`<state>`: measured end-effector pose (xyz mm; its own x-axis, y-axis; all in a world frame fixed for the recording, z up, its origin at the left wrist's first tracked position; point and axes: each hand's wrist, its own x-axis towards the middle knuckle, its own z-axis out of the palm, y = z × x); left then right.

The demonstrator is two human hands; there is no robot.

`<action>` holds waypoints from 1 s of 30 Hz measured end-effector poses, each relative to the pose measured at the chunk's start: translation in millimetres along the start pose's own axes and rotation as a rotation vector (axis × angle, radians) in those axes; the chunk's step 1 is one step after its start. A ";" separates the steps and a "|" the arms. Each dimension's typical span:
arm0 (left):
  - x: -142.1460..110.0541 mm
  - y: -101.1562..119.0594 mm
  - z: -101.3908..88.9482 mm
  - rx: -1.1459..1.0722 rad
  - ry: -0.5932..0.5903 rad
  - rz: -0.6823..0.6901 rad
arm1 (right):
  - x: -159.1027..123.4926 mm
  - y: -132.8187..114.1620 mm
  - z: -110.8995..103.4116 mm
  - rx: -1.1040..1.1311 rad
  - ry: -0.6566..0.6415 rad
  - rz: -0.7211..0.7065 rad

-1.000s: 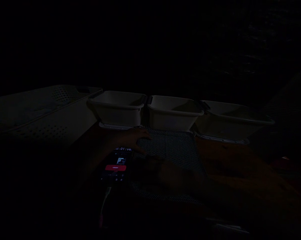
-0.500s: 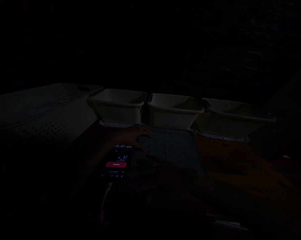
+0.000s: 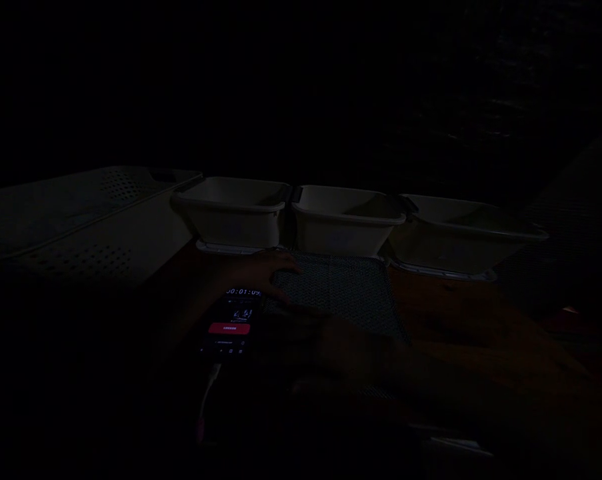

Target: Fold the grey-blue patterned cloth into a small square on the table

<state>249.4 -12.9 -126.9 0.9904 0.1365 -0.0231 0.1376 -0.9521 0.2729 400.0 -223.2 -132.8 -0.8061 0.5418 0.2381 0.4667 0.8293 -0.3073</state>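
Darkness shrouds the desk (image 3: 445, 313); your left hand (image 3: 253, 270), fingers parted, seemingly steadies the cloth (image 3: 338, 287); whether your right hand (image 3: 343, 347) grips, I cannot tell.

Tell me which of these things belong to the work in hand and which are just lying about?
Likely in use:
- textured cloth, with the left hand at its edge and the blurred right hand over it

Apparently just nearby, untouched as far as the dark shows:
- lit phone
- cable
- three pale tubs
- perforated basket
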 end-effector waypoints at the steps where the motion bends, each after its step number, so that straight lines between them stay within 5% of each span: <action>1: 0.0 0.4 0.0 0.004 0.001 -0.002 | 0.4 0.5 0.4 -0.004 0.006 -0.002; 25: 0.1 3.8 -2.3 0.044 -0.023 -0.016 | -9.7 3.9 -1.2 0.161 -0.177 0.078; 30: -1.3 5.1 -3.6 0.054 -0.027 -0.025 | -3.1 2.6 -13.2 0.172 -0.030 0.046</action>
<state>248.7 -16.9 -122.1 0.9866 0.1534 -0.0557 0.1619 -0.9621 0.2195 408.5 -220.9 -122.2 -0.7970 0.5722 0.1936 0.4362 0.7668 -0.4709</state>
